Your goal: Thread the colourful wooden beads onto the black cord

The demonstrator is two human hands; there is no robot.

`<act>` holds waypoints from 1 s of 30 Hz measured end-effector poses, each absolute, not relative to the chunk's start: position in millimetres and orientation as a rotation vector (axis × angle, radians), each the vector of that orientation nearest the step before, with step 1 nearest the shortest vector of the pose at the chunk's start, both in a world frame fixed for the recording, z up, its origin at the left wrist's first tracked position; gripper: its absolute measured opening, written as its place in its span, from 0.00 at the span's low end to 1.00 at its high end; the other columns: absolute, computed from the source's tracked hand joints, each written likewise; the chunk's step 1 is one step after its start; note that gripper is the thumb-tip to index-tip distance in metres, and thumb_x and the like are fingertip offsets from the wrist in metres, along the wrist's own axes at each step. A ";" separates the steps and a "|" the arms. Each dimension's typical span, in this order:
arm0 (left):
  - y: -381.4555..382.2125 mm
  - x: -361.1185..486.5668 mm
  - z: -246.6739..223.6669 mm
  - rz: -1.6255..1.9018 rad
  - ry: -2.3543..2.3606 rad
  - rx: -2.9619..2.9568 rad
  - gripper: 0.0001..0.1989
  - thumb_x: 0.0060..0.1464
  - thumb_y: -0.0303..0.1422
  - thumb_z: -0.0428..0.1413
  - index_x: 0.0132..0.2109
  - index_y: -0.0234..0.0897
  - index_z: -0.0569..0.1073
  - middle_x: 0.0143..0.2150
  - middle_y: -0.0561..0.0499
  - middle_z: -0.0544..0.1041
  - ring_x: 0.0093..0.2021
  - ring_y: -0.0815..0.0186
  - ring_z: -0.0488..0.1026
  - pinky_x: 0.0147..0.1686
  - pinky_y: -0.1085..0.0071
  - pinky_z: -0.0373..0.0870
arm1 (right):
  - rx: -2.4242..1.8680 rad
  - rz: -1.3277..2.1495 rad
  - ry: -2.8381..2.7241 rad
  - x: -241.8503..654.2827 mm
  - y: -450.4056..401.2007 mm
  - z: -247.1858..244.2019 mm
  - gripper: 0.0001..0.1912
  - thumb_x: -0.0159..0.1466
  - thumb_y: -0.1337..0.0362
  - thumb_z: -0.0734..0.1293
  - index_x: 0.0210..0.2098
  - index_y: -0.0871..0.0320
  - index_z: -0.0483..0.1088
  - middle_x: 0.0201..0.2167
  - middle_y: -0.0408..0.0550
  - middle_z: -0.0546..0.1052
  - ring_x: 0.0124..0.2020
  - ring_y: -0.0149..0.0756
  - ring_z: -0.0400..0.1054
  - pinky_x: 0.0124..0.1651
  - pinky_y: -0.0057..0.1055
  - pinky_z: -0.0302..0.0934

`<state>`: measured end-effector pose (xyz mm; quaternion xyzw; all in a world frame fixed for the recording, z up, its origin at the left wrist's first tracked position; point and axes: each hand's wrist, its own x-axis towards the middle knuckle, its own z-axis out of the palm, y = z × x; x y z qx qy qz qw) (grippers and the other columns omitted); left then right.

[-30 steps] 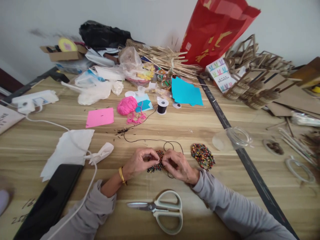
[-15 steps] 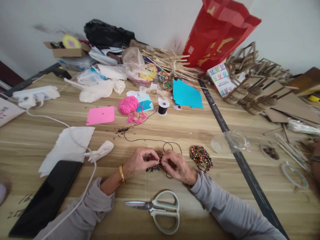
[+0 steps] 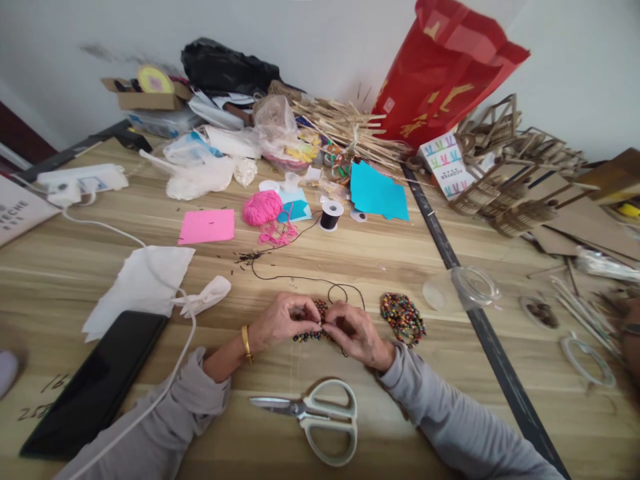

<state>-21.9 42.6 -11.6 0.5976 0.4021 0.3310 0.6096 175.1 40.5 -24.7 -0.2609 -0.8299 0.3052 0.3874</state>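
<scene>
My left hand (image 3: 283, 317), with a gold bracelet at the wrist, is closed in a pinch; what lies between its fingertips is too small to make out. Almost touching it, my right hand (image 3: 353, 330) pinches a thin black cord (image 3: 295, 278), which loops behind the fingers and shows again below them. Under both hands lies a heap of small multicoloured beads (image 3: 306, 337), partly covered by the fingers. A coil of strung multicoloured beads (image 3: 403, 319) rests to the right of my right hand. Scissors (image 3: 320, 417) with pale handles lie nearer to me.
The cord leads back to a spool (image 3: 331, 215), beside a ball of pink yarn (image 3: 263, 208) and pink paper (image 3: 207, 227). At left are a black phone (image 3: 95, 383), white tissue (image 3: 140, 287) and a white cable (image 3: 189, 333). A red bag (image 3: 445, 80) stands at the back.
Both hands stay pinched together over the beads, with only slight finger movement. The whole view has shifted a little, so the objects at the back appear slightly further right.
</scene>
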 end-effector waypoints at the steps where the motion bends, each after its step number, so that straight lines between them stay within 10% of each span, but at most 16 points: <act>1: 42.7 -22.0 -12.4 0.757 0.922 1.370 0.06 0.42 0.29 0.63 0.29 0.30 0.75 0.27 0.50 0.77 0.27 0.69 0.72 0.29 0.75 0.69 | -0.660 0.790 -2.105 175.1 40.4 -24.8 0.04 0.66 0.64 0.62 0.35 0.57 0.64 0.26 0.45 0.70 0.27 0.31 0.64 0.29 0.27 0.60; 19: 43.7 -23.8 -10.4 0.730 0.851 1.476 0.08 0.48 0.32 0.61 0.29 0.30 0.75 0.27 0.50 0.76 0.28 0.70 0.70 0.30 0.75 0.66 | -0.619 0.717 -2.153 174.0 37.4 -17.3 0.03 0.65 0.65 0.61 0.35 0.58 0.64 0.28 0.48 0.70 0.29 0.33 0.64 0.32 0.28 0.60; 30: 45.2 -28.7 -8.9 0.782 0.799 1.566 0.08 0.50 0.32 0.60 0.29 0.30 0.74 0.29 0.49 0.75 0.31 0.68 0.70 0.34 0.73 0.67 | -0.602 1.007 -2.041 183.9 40.4 -12.3 0.20 0.68 0.55 0.53 0.23 0.57 0.58 0.19 0.43 0.61 0.22 0.31 0.56 0.27 0.29 0.52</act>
